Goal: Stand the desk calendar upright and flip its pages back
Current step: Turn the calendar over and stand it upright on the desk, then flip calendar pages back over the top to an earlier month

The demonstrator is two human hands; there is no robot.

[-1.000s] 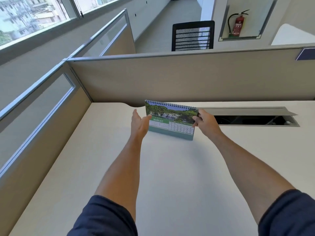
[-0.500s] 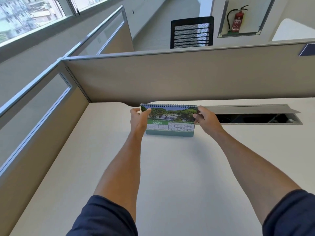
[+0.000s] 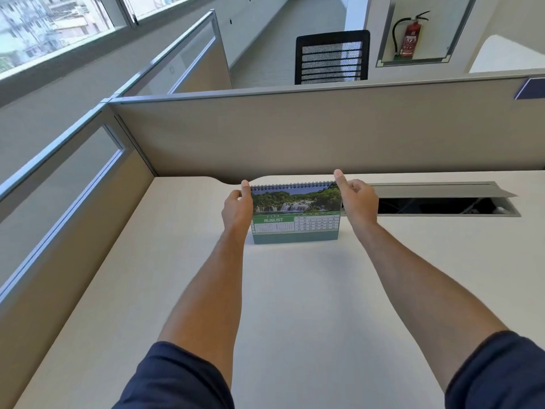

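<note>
A spiral-bound desk calendar (image 3: 295,214) stands upright on the pale desk (image 3: 295,305), facing me. Its front page shows a waterfall photo above a green AUGUST grid. My left hand (image 3: 236,209) pinches the calendar's top left corner at the spiral binding. Over on the other side, my right hand (image 3: 356,200) grips the top right corner, thumb raised above the wire. Both forearms reach forward from dark blue sleeves.
An open cable tray (image 3: 442,202) with a raised grey flap lies in the desk just right of the calendar. Beige partition walls (image 3: 295,137) close off the back and left sides. A black chair (image 3: 331,56) and a fire extinguisher (image 3: 410,35) are beyond the partition.
The calendar went from tilted and held off the desk to standing level on it. My left hand closed onto the top left corner, and both hands shifted up to the binding.
</note>
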